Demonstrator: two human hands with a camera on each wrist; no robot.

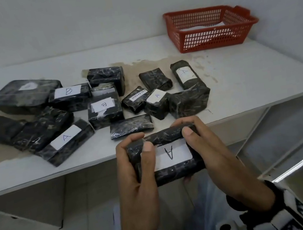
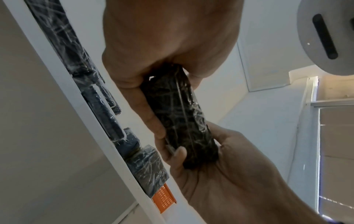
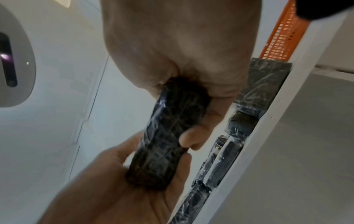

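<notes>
Both hands hold 1 black parcel in the lower centre of the frame, just in front of the table edge. The left hand and the right hand each clamp 1 short end, thumbs on top beside the label "A". It looks stiff and rather light, but the shiny wrap may be slippery, so the ends are a good hold. A red basket stands at the upper right.

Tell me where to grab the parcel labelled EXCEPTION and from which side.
Probably best from above: pinch the EXCEPTION parcel across its long sides near its nearer end. It lies flat, label up, and the small A parcel crowds its right side farther along.
</notes>
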